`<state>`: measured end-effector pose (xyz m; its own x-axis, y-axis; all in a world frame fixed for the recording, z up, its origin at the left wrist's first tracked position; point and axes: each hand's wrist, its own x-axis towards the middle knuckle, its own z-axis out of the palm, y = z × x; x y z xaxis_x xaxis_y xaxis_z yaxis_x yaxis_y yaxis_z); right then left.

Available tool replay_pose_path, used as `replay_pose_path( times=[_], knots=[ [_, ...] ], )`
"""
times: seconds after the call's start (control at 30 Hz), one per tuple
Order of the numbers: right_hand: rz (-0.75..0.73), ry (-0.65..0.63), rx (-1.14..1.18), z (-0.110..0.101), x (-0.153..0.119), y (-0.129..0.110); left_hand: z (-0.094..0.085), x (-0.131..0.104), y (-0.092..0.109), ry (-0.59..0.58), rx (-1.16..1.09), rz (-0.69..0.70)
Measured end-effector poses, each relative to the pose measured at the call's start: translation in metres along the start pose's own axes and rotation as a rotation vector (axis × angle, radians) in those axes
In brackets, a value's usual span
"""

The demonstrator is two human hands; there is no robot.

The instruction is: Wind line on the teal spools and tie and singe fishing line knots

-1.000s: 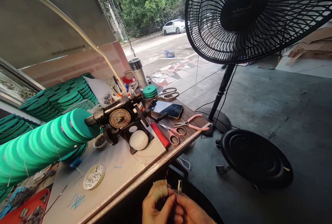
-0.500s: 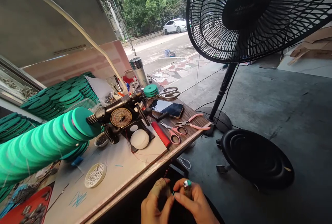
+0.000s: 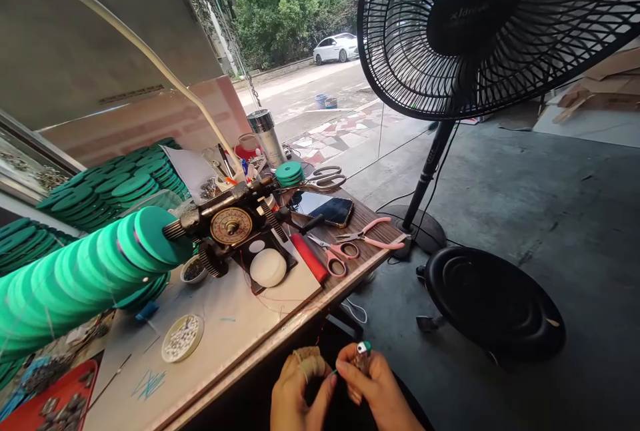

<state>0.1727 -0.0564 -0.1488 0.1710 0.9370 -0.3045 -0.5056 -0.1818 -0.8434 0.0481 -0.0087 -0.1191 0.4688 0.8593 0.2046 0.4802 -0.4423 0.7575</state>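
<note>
Below the table's front edge, my left hand point(image 3: 301, 391) is closed, with wrapping on a finger and thumb and finger near a small thin teal piece point(image 3: 334, 372). My right hand point(image 3: 373, 384) pinches that piece between thumb and forefinger. A lighter point(image 3: 363, 355) with a green and silver top sticks up from my right hand's curled fingers. Thin red wire point(image 3: 321, 330) runs down toward my left hand; what that hand grips is too small to make out.
A winding machine point(image 3: 231, 226) with green discs point(image 3: 95, 264) stands on the table point(image 3: 220, 344). Nearby lie a dish of white beads point(image 3: 183, 338), pink scissors point(image 3: 336, 254), pliers point(image 3: 367, 234) and a phone point(image 3: 323, 208). At right are a fan point(image 3: 475, 24) and black stool point(image 3: 495, 304).
My hands have moved slightly apart at the fingertips. The lighter has tilted and risen a little in my right hand. The view has shifted slightly.
</note>
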Motion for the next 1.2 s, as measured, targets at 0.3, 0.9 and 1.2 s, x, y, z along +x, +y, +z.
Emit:
replay_pose_path(
  times=[0.3, 0.9, 1.2],
  knots=[
    [0.002, 0.002, 0.055, -0.002, -0.001, -0.002, 0.002, -0.001, 0.001, 0.0, -0.079, -0.027],
    [0.049, 0.033, -0.222, -0.002, 0.002, -0.002, 0.003, 0.0, -0.002, -0.014, -0.074, -0.046],
    [0.103, 0.052, -0.168, -0.001, 0.002, 0.002, 0.005, 0.001, 0.003, 0.01, -0.087, -0.056]
  ],
)
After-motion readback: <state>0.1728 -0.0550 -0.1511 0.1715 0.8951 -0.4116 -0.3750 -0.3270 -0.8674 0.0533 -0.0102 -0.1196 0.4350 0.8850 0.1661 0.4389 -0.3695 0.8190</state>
